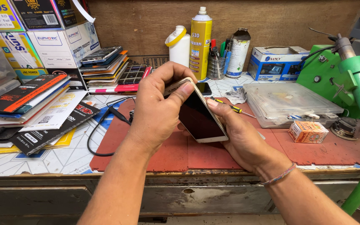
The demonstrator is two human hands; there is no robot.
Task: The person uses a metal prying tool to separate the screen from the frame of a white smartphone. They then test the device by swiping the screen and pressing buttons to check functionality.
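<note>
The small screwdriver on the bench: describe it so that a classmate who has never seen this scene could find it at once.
Start at the red mat covering the workbench. Beyond the right hand, beside the clear plastic tray, lies the screwdriver. Its yellow-and-black handle sets it apart from the pens standing in the cup behind.

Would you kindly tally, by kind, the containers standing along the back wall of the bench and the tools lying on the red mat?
Spray can, yellow: 1
White bottle: 1
Clear pen cup: 1
Torn-top canister: 1
Yellow-handled screwdriver: 1
Total: 5

Both hands, left hand and right hand, hold the smartphone.
</note>
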